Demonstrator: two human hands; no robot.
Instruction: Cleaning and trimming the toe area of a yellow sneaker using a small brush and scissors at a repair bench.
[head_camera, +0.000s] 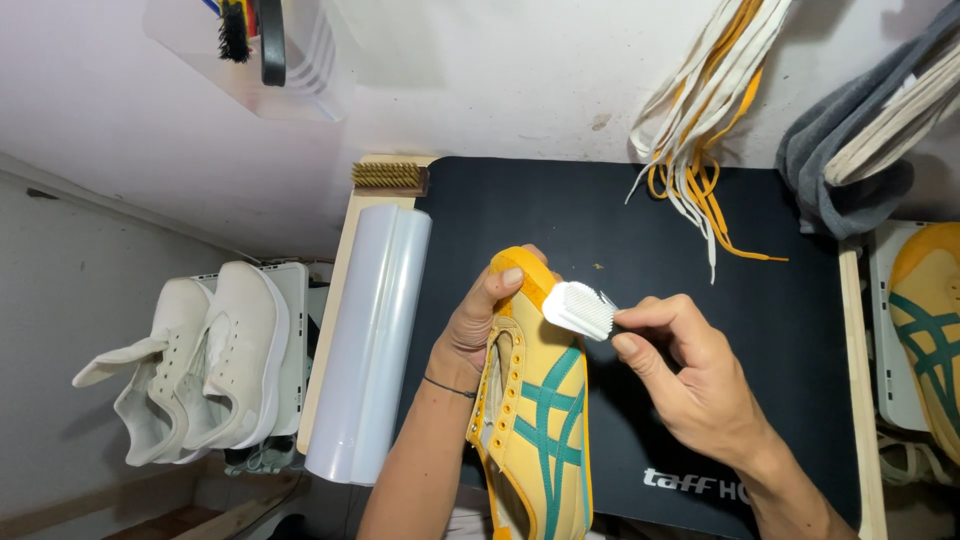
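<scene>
- A small white brush (578, 309) is pinched between the thumb and the first fingers of the right hand (690, 375).
- The white bristles are pressed on the toe of a yellow shoe (535, 420), at the shoe's 1 o'clock end.
- The yellow shoe has green stripes on its side and no laces in its holes.
- The shoe is gripped by the left hand (480, 325): the thumb is laid over the orange-yellow toe at 12 o'clock, and the other fingers are curled around the far side, where they cannot be seen well.
- A thin dark band is worn on the left wrist.
- The shoe is held up over a black mat (640, 215), near the middle of the picture.
- At 9 o'clock from the shoe, a roll of clear plastic (370, 350) is laid along the mat's edge.
- At 11 o'clock, a wire brush (389, 177) is seen at the mat's corner.
- At 1 o'clock, white and yellow laces (700, 120) are hung down onto the mat.
- At 2 o'clock, a grey cloth (850, 170) is hung.
- At 3 o'clock, a second yellow shoe (930, 320) is seen at the picture's edge.
- Far out at 9 o'clock, a pair of white shoes (210, 360) is set lower down.
</scene>
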